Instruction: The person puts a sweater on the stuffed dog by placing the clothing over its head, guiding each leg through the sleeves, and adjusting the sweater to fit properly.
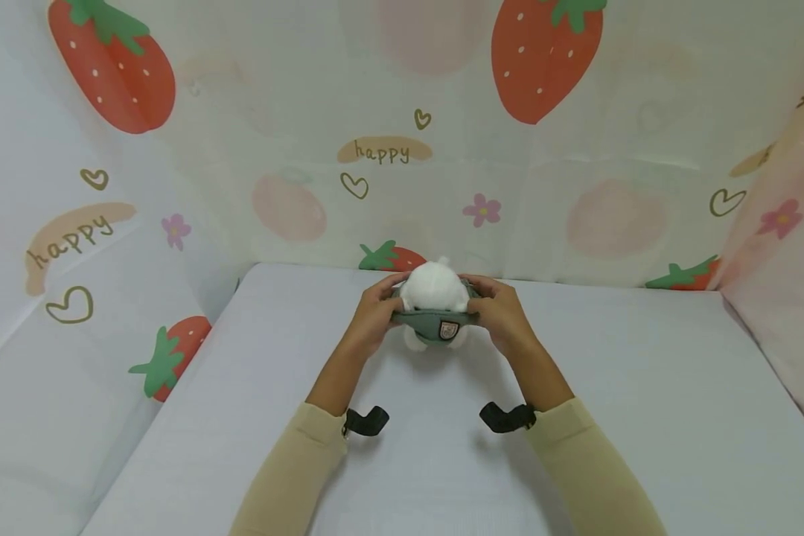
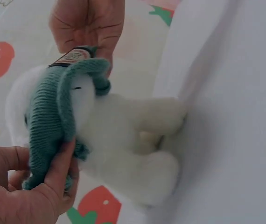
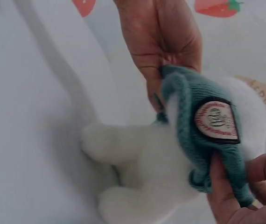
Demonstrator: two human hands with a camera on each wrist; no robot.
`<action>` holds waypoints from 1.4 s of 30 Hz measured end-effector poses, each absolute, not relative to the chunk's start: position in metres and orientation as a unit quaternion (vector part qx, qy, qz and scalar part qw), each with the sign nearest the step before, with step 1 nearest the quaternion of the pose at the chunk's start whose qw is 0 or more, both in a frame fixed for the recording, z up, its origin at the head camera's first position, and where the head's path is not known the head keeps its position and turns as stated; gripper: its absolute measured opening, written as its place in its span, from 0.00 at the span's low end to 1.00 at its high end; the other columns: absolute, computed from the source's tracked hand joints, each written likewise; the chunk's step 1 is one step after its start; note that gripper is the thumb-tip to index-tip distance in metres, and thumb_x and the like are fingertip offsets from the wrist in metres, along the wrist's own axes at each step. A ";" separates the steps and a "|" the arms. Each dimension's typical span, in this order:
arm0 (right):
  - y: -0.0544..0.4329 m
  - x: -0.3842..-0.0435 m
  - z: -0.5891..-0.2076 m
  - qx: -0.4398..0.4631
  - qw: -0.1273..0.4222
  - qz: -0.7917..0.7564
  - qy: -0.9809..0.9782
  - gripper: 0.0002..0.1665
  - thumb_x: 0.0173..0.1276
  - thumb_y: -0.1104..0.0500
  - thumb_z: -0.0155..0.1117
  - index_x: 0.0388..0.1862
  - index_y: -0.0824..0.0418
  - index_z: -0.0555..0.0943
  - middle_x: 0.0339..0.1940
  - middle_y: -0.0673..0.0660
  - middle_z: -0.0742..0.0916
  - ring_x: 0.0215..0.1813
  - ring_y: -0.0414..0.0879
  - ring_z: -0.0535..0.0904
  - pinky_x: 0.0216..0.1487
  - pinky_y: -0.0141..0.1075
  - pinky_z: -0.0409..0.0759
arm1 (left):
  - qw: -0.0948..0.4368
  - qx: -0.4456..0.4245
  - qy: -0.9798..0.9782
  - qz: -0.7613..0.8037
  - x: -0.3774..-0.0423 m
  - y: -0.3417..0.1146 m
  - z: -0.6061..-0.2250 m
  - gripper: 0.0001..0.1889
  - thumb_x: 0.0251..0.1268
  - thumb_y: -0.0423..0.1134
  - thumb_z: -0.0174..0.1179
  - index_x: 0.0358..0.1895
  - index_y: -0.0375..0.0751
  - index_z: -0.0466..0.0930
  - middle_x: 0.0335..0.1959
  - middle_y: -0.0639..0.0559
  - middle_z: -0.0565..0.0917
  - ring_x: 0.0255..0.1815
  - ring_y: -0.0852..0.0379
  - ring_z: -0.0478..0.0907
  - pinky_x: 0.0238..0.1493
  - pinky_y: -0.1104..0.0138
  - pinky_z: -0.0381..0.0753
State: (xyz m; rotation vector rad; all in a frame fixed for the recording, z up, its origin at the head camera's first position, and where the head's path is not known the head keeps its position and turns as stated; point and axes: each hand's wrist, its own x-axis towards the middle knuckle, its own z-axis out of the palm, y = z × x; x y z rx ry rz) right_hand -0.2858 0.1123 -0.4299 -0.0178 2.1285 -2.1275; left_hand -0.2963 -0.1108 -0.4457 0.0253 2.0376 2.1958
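Pinching knit (image 1: 420, 324), left grip (image 1: 373, 313), right grip (image 1: 505, 309), plush (image 1: 434, 286)

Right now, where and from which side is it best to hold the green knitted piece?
I would probably pinch the green knitted piece at its two ends, from left and right, where the left hand and right hand hold it: the ends stick out beside the white plush toy's head.
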 end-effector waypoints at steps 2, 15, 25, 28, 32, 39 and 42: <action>0.112 -0.285 -0.435 -0.015 0.047 -0.698 0.715 0.32 0.65 0.73 0.56 0.69 0.63 0.76 0.67 0.60 0.79 0.63 0.53 0.75 0.46 0.33 0.83 | 0.061 0.004 0.671 0.739 -0.297 -0.111 -0.450 0.30 0.63 0.23 0.50 0.66 0.51 0.79 0.60 0.43 0.77 0.51 0.50 0.74 0.42 0.65 0.80; 0.126 -0.283 -0.427 -0.147 -0.069 -0.514 0.842 0.27 0.77 0.60 0.56 0.73 0.62 0.72 0.66 0.62 0.81 0.67 0.57 0.75 0.62 0.55 0.75 | 0.053 -0.024 0.676 0.734 -0.281 -0.113 -0.464 0.34 0.77 0.65 0.46 0.75 0.49 0.63 0.66 0.43 0.72 0.53 0.46 0.78 0.41 0.56 0.86; 0.107 -0.297 -0.399 -0.285 -0.115 -0.389 0.868 0.30 0.75 0.51 0.65 0.72 0.56 0.75 0.69 0.58 0.79 0.71 0.56 0.72 0.68 0.55 0.71 | 0.206 -0.025 0.694 0.689 -0.258 -0.114 -0.468 0.51 0.61 0.76 0.55 0.74 0.38 0.56 0.57 0.38 0.78 0.38 0.52 0.83 0.26 0.69 0.79; 0.105 -0.299 -0.397 -0.293 -0.123 -0.375 0.871 0.29 0.72 0.53 0.68 0.70 0.58 0.78 0.67 0.58 0.81 0.69 0.55 0.75 0.67 0.53 0.72 | 0.216 0.005 0.706 0.675 -0.256 -0.111 -0.468 0.46 0.64 0.72 0.58 0.68 0.34 0.67 0.51 0.42 0.81 0.34 0.55 0.83 0.26 0.69 0.78; 0.103 -0.298 -0.397 -0.285 -0.135 -0.363 0.877 0.28 0.72 0.52 0.69 0.69 0.57 0.79 0.66 0.58 0.82 0.69 0.55 0.75 0.68 0.52 0.71 | 0.189 0.030 0.701 0.687 -0.255 -0.106 -0.471 0.33 0.69 0.60 0.63 0.55 0.29 0.77 0.44 0.45 0.83 0.29 0.57 0.82 0.24 0.70 0.76; 0.101 -0.295 -0.398 -0.264 -0.164 -0.336 0.889 0.27 0.72 0.51 0.68 0.68 0.55 0.80 0.63 0.58 0.84 0.66 0.55 0.78 0.63 0.53 0.76 | 0.197 0.037 0.709 0.676 -0.255 -0.104 -0.476 0.16 0.68 0.46 0.68 0.41 0.33 0.82 0.33 0.51 0.84 0.24 0.59 0.81 0.21 0.70 0.74; 0.101 -0.295 -0.399 -0.255 -0.174 -0.329 0.892 0.26 0.72 0.51 0.69 0.67 0.54 0.81 0.63 0.57 0.85 0.65 0.55 0.79 0.61 0.53 0.77 | 0.217 0.045 0.726 0.651 -0.256 -0.105 -0.478 0.13 0.67 0.45 0.69 0.39 0.37 0.83 0.32 0.52 0.84 0.25 0.59 0.82 0.22 0.69 0.75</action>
